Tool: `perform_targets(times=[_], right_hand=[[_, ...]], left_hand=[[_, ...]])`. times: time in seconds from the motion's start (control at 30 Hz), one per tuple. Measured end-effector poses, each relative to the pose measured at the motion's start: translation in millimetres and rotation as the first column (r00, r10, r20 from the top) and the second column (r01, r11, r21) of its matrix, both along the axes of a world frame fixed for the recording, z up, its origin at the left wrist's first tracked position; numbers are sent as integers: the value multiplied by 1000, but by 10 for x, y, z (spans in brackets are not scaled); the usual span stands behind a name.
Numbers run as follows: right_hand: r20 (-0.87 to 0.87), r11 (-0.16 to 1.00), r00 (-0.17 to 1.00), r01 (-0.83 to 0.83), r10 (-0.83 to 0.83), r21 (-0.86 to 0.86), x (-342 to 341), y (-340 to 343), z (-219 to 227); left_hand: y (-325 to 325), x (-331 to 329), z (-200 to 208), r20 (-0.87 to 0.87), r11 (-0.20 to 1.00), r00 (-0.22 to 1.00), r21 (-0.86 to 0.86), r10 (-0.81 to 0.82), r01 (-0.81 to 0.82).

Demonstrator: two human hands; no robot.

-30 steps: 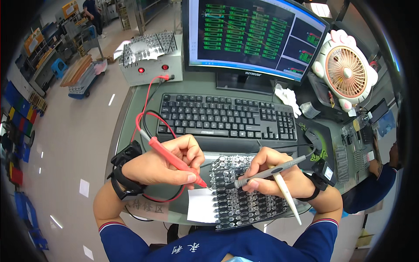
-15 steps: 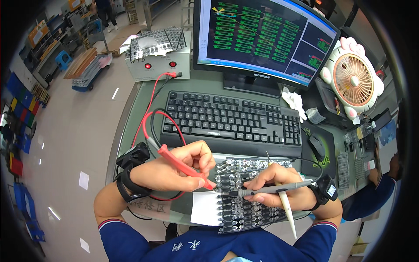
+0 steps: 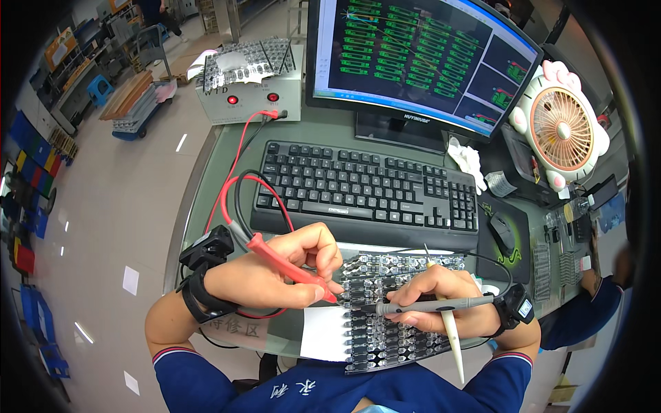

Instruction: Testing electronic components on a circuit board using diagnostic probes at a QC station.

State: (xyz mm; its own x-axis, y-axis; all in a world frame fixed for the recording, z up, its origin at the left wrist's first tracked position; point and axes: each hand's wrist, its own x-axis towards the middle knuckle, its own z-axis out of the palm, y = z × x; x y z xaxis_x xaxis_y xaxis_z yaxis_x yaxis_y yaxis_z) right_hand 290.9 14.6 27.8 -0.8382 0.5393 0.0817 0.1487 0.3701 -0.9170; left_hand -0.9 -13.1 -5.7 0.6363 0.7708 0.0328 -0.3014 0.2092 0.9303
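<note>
My left hand is closed round a red test probe, whose tip points down at the left edge of a black-and-silver circuit board panel. In my right hand is a grey test probe, its dark end over the same panel, close to the red tip. A white tapered stick-like tool with a thin pointed upper end is also held crosswise in the right hand. Whether either tip touches the panel I cannot tell. Beside the panel's lower left lies a white paper.
Beyond my hands lies a black keyboard, with a monitor behind it. Red and black leads run to a grey power box. A mouse and a fan stand right. Another person's arm shows far right.
Both hands keep hold of their probes and have hardly moved. The whole view has shifted slightly. On the monitor, the yellow mark at upper left has turned pale.
</note>
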Motion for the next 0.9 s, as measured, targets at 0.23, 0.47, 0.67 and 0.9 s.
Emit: perform_targets(times=[0.23,0.47,0.67,0.9], right_hand=[[32,999,999,9,-7,-53,-21,8,35],[13,1000,1000,11,-11,23,-43,0,5],[4,999,999,33,-33,3,-53,-11,7],[8,1000,1000,18,-18,22,-56,-3,10]], left_hand=[[-10,0,15,-27,1000,1000,12,8,-8],[-8,11,16,-24,1000,1000,9,15,-15],[0,5,-10,-21,1000,1000,18,15,-14],[-3,-3,-14,-28,1000,1000,4,14,-14]])
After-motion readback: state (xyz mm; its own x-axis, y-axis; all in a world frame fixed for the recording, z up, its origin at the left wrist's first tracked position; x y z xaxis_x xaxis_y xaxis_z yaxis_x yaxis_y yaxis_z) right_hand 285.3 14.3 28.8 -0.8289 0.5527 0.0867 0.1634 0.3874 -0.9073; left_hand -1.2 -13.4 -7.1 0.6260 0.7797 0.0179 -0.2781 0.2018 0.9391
